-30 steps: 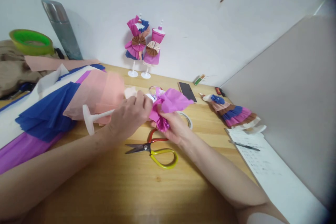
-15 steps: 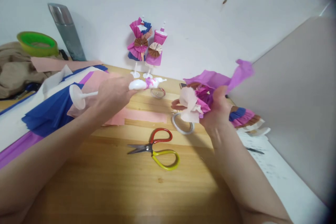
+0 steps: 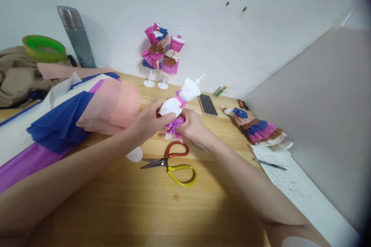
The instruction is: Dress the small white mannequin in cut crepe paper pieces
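Left hand point(image 3: 149, 122): fingers gripped lower end of white mannequin point(image 3: 171, 107), which tilted up beyond them. Right hand point(image 3: 193, 126): fingers pinched purple paper point(image 3: 175, 124) beneath.

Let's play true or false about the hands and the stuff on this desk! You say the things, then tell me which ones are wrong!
1. The left hand holds a small white dress form. True.
2. The right hand holds the scissors with one red and one yellow handle. False: the right hand is on crumpled purple paper, and the scissors lie on the light-brown wooden table.
3. A thin black pen lies on a white sheet with writing. True.
4. The black rectangular phone stands upright. False: the phone lies flat on the table.
5. The tall grey bottle has a shiny silver cap. True.
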`<move>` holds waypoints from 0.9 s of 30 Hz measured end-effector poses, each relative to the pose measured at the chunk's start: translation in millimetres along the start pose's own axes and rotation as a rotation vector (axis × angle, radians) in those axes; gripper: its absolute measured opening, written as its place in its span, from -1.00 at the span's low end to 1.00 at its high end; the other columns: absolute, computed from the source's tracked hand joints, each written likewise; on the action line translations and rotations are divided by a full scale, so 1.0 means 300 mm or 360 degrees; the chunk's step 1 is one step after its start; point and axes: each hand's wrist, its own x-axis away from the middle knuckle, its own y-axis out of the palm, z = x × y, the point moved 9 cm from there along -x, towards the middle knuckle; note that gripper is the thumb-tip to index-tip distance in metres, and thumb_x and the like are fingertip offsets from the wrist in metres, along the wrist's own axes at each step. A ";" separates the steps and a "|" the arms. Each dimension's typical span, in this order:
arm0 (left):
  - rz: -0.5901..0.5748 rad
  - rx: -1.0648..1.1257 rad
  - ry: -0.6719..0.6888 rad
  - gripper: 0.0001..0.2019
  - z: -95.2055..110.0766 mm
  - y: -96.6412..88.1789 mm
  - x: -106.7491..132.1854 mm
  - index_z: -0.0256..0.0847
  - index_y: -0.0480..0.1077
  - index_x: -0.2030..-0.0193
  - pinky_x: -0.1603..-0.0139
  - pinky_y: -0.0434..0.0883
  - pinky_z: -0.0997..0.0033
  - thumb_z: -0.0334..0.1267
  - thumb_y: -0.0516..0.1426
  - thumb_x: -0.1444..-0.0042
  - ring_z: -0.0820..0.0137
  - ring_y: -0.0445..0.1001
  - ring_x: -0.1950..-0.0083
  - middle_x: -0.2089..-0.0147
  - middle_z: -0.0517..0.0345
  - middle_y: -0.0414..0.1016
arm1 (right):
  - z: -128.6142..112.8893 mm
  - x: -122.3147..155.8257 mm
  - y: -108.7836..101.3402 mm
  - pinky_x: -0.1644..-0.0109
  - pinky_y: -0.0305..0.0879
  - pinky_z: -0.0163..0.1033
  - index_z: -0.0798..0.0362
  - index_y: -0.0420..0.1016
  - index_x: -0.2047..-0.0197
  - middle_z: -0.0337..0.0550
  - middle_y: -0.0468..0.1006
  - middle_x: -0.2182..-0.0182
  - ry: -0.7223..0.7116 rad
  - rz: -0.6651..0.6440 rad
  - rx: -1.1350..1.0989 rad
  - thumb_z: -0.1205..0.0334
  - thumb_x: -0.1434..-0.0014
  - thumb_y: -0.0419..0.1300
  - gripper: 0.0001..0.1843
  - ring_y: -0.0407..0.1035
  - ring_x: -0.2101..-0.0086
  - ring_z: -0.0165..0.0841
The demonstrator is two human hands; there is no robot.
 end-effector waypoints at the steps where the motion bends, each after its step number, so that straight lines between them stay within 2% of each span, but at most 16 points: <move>1: 0.0030 0.0074 -0.0025 -0.67 0.001 -0.011 0.004 -0.29 0.40 0.14 0.19 0.42 0.34 -0.14 0.22 0.01 0.28 0.48 0.17 0.22 0.09 0.50 | -0.004 0.001 0.012 0.39 0.14 -0.30 0.04 0.49 0.39 -0.30 0.45 0.52 -0.0003 -0.0054 -0.0132 0.40 0.17 0.23 -0.81 0.25 0.48 -0.40; 4: -0.0031 0.0434 -0.0022 -0.67 0.026 -0.019 0.012 -0.32 0.38 0.10 0.09 0.43 0.31 -0.15 0.22 -0.06 0.29 0.49 0.13 0.19 0.06 0.51 | -0.012 0.007 0.042 0.23 0.30 -0.27 -0.02 0.48 0.10 -0.21 0.53 0.27 -0.0036 -0.0216 -0.0514 0.16 -0.05 0.24 -0.69 0.37 0.30 -0.33; 6: -0.0170 0.0732 -0.0049 -0.66 0.031 0.007 0.016 -0.33 0.39 0.10 0.10 0.44 0.32 -0.12 0.22 -0.08 0.31 0.49 0.16 0.21 0.03 0.52 | -0.008 0.004 0.033 0.21 0.33 -0.27 -0.05 0.47 0.06 -0.19 0.52 0.24 -0.0089 -0.0133 -0.0603 -0.02 -0.15 0.21 -0.66 0.39 0.25 -0.33; 10: -0.0391 0.1016 -0.0161 -0.62 0.009 0.069 0.027 -0.34 0.43 0.14 0.19 0.47 0.33 -0.03 0.25 -0.07 0.34 0.51 0.29 0.29 -0.01 0.54 | -0.010 -0.009 -0.011 0.36 0.27 -0.33 0.00 0.43 0.35 -0.29 0.43 0.48 -0.0193 0.0124 -0.0543 -0.10 -0.09 0.29 -0.67 0.31 0.46 -0.43; 12: -0.0426 0.1001 -0.0232 -0.60 0.002 0.075 0.034 -0.33 0.42 0.04 0.19 0.50 0.29 -0.03 0.21 -0.13 0.29 0.56 0.26 0.20 -0.07 0.57 | -0.014 -0.010 -0.055 0.44 0.24 -0.34 0.02 0.36 0.46 -0.30 0.43 0.55 -0.0183 0.0208 -0.0489 -0.11 -0.04 0.33 -0.60 0.28 0.54 -0.47; 14: -0.0362 0.0883 -0.0246 -0.59 0.015 0.047 0.037 -0.30 0.38 -0.07 0.19 0.52 0.29 -0.08 0.18 -0.18 0.25 0.59 0.20 0.07 -0.12 0.58 | -0.015 0.001 -0.137 0.54 0.14 -0.35 0.02 0.34 0.47 -0.31 0.42 0.60 -0.0143 0.0355 -0.0387 -0.14 0.00 0.36 -0.58 0.23 0.62 -0.49; 16: -0.0295 0.0755 -0.0196 -0.60 0.047 0.007 0.037 -0.25 0.35 -0.13 0.19 0.53 0.33 -0.12 0.17 -0.20 0.25 0.60 0.14 -0.04 -0.09 0.55 | -0.002 0.025 -0.241 0.66 -0.10 -0.37 -0.02 0.26 0.53 -0.40 0.25 0.72 -0.0082 0.0542 -0.0375 -0.13 0.04 0.38 -0.54 0.05 0.72 -0.52; 18: -0.0258 0.0672 -0.0179 -0.62 0.070 -0.024 0.034 -0.22 0.35 -0.12 0.18 0.52 0.35 -0.13 0.15 -0.22 0.25 0.61 0.10 -0.09 -0.07 0.53 | 0.004 0.062 -0.339 0.66 -0.17 -0.34 -0.02 0.16 0.64 -0.39 0.12 0.77 -0.0110 0.0713 -0.0387 -0.09 -0.04 0.33 -0.48 -0.04 0.73 -0.53; 19: -0.0238 0.0639 -0.0189 -0.65 0.073 -0.034 0.030 -0.22 0.36 -0.11 0.18 0.52 0.35 -0.14 0.13 -0.23 0.25 0.61 0.10 -0.10 -0.06 0.52 | 0.010 0.077 -0.368 0.65 -0.20 -0.33 -0.02 0.10 0.69 -0.39 0.07 0.79 -0.0123 0.0728 -0.0405 -0.08 -0.05 0.32 -0.44 -0.08 0.73 -0.54; 21: -0.0196 0.0590 -0.0225 -0.68 0.065 -0.047 0.022 -0.23 0.38 -0.07 0.20 0.51 0.36 -0.14 0.10 -0.25 0.28 0.61 0.14 -0.10 -0.05 0.52 | 0.037 0.101 -0.398 0.65 -0.22 -0.32 -0.02 0.08 0.73 -0.37 0.06 0.79 -0.0060 0.0678 -0.0401 -0.08 -0.05 0.30 -0.42 -0.10 0.73 -0.54; 23: -0.0218 0.0583 -0.0232 -0.69 0.054 -0.039 0.014 -0.22 0.39 -0.04 0.22 0.50 0.39 -0.11 0.10 -0.25 0.32 0.60 0.16 -0.11 -0.04 0.52 | 0.075 0.119 -0.402 0.64 -0.21 -0.32 0.00 0.22 0.69 -0.38 0.09 0.78 0.0058 0.0577 -0.0309 -0.08 -0.04 0.28 -0.51 -0.07 0.73 -0.53; 25: -0.0284 0.0594 -0.0217 -0.68 0.045 -0.022 0.009 -0.22 0.42 0.01 0.23 0.49 0.42 -0.06 0.14 -0.22 0.35 0.58 0.18 -0.11 -0.05 0.52 | 0.108 0.132 -0.408 0.63 -0.16 -0.34 0.04 0.42 0.54 -0.39 0.14 0.76 0.0143 0.0513 -0.0085 -0.04 -0.06 0.24 -0.66 -0.02 0.72 -0.52; 27: -0.0320 0.0580 -0.0211 -0.65 0.036 -0.012 0.007 -0.25 0.44 0.04 0.24 0.50 0.42 -0.04 0.18 -0.17 0.36 0.57 0.21 -0.10 -0.09 0.53 | 0.128 0.135 -0.423 0.61 -0.07 -0.35 0.07 0.49 0.41 -0.38 0.20 0.74 0.0160 0.0510 0.0229 0.04 -0.10 0.17 -0.74 0.05 0.70 -0.50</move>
